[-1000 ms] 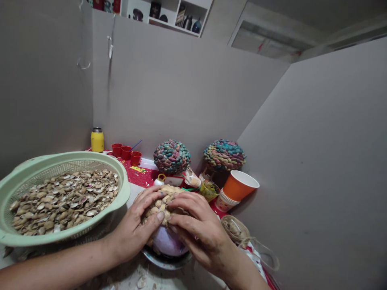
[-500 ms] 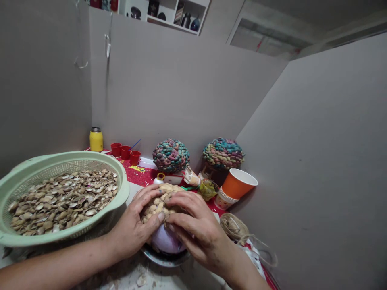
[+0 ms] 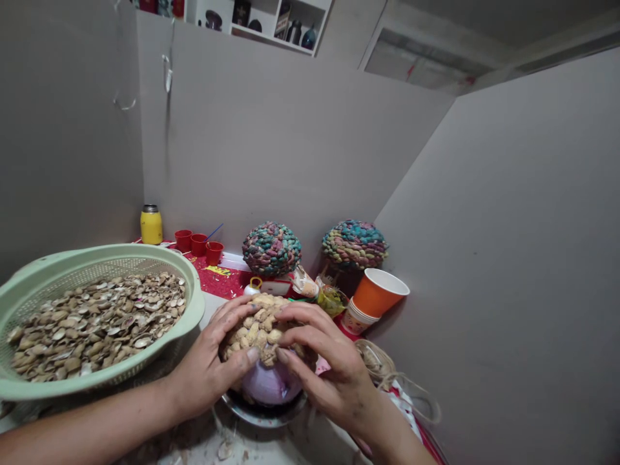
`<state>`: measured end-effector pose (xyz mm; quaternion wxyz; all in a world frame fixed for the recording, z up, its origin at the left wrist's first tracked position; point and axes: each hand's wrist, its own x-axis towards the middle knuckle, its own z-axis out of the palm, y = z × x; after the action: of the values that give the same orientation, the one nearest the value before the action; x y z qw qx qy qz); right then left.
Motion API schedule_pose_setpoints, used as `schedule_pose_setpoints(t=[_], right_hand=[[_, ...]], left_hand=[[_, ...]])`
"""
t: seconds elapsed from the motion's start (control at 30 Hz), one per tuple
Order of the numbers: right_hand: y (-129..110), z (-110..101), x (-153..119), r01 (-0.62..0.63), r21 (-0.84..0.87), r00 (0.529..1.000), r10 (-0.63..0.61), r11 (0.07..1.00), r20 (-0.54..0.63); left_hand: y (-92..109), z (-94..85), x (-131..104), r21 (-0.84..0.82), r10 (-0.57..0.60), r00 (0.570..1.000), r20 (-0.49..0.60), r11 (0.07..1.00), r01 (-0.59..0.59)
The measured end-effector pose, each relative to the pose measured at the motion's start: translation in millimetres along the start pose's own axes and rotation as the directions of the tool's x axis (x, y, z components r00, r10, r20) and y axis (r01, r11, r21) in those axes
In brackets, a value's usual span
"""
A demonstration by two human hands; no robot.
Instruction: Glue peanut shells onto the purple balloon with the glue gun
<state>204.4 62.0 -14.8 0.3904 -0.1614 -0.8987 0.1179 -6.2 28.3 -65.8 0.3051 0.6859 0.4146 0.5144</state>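
Note:
A rounded purple form [image 3: 268,384], its upper part covered with tan peanut-like shells [image 3: 256,329], rests in a shallow metal bowl [image 3: 271,420] at the lower middle. My left hand [image 3: 210,361] is curved round its left side, thumb on the lower edge of the shells, fingers over the top. On the right side my right hand [image 3: 324,365] touches the shells with bent, spread fingertips. Whether a loose piece is under those fingertips cannot be made out. Part of the form's right side is hidden by that hand.
At left stands a green colander [image 3: 196,303] of shells. Behind are a yellow bottle [image 3: 151,226], red cups [image 3: 214,253], two colourful balls [image 3: 272,248] [image 3: 355,244], an orange paper cup [image 3: 378,294] and twine [image 3: 375,361]. Grey panels [image 3: 271,142] surround the table.
My right hand has lifted slightly off the form and shifted right, its fingers more spread, so more of the shells shows. My left hand keeps its place. The whole view has shifted slightly.

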Motion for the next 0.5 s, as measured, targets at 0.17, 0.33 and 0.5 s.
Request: schedule_pose_setpoints(t=[0.17, 0.33, 0.5], right_hand=[[-3.9, -4.0, 0.5, -0.067, -0.030, 0.997, 0.068, 0.997, 0.025], [-3.3, -3.1, 1.4, -0.073, -0.047, 0.997, 0.075, 0.996, 0.037], [-1.0, -1.8, 1.9, -0.070, -0.046, 0.997, 0.071, 0.996, 0.020]], left_hand=[[4.3, 0.3, 1.7, 0.019, -0.005, 1.000, -0.008, 1.000, 0.005], [8.6, 1.1, 1.7, 0.035, -0.026, 0.999, -0.023, 0.999, 0.027], [8.8, 1.3, 2.4, 0.050, -0.021, 0.999, -0.027, 0.998, 0.022]])
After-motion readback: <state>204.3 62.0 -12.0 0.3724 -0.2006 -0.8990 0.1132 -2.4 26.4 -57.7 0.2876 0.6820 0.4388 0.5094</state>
